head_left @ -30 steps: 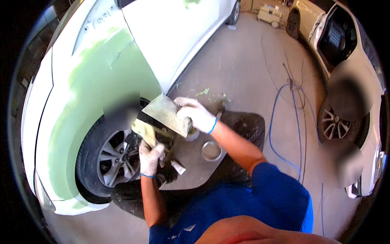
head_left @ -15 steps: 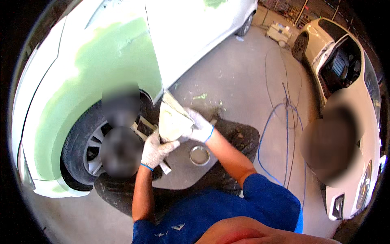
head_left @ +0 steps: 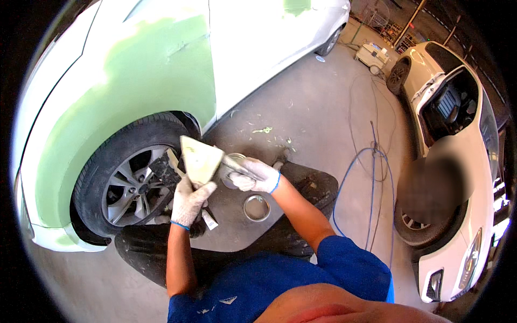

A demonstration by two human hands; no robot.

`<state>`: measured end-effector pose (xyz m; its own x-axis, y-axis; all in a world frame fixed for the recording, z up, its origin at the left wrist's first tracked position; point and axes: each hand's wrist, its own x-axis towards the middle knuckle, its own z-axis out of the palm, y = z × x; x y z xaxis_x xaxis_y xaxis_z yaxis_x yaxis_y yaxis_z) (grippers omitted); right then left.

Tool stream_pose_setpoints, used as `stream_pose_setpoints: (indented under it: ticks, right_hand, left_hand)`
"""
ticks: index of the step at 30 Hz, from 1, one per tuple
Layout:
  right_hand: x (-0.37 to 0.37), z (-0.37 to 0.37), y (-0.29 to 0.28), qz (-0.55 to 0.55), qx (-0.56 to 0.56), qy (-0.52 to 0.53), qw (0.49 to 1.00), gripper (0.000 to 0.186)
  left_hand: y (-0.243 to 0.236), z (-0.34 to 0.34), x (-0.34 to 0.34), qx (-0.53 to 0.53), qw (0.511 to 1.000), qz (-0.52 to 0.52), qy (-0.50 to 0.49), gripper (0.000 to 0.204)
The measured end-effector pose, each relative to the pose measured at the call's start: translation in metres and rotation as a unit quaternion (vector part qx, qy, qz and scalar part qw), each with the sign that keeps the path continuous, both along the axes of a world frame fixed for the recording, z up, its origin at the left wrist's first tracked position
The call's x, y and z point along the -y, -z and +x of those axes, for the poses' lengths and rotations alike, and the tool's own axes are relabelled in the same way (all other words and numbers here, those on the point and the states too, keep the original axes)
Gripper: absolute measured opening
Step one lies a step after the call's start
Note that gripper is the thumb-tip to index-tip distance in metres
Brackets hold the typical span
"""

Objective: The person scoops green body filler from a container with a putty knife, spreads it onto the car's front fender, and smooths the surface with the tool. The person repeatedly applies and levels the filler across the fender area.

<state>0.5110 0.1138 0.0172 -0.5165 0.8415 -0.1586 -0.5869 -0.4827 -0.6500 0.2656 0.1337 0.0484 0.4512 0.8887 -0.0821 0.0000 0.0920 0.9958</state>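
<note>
My left hand (head_left: 188,202), in a white knit glove, is closed on the narrow lower end of a pale yellow, wedge-shaped putty spreader (head_left: 201,160). The spreader's wide edge points up, towards the car's wheel arch. To its right, my right hand (head_left: 257,175), gloved alike, grips a slim grey putty knife (head_left: 242,167) whose tip points left at the spreader. A small gap seems to lie between the two tools. Behind the knife shows part of a round tin (head_left: 229,179). Another round, shallow tin (head_left: 257,208) sits on the floor below my right hand.
A white car with a green-patched fender (head_left: 156,75) and a wheel (head_left: 137,188) stands close on the left. Near my left hand are a dark flat piece (head_left: 165,168) and a white tube (head_left: 209,219). Blue hose (head_left: 344,188) loops across the floor; another white car (head_left: 458,156) stands right.
My hands have come apart: the right one drew back from behind the spreader, bringing the putty knife into sight. The left hand and spreader moved slightly left and down.
</note>
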Motion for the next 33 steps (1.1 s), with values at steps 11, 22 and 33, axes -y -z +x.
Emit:
stream_pose_setpoints:
  ticks: [11, 22, 33]
  right_hand:
    - [-0.017, -0.046, -0.02, 0.257, 0.385, 0.332, 0.822, 0.022]
    - [-0.081, 0.037, 0.143, 0.139, 0.544, 0.13, 0.817, 0.032]
    - [0.035, 0.083, 0.42, -0.233, 0.814, -0.12, 0.518, 0.047]
  left_hand:
    - [0.021, -0.021, 0.007, 0.036, 0.997, -0.012, 0.066, 0.053]
    - [-0.001, -0.119, 0.037, -0.316, 0.94, 0.09, -0.092, 0.037]
    - [0.044, -0.215, 0.078, -0.393, 0.815, 0.092, -0.416, 0.039]
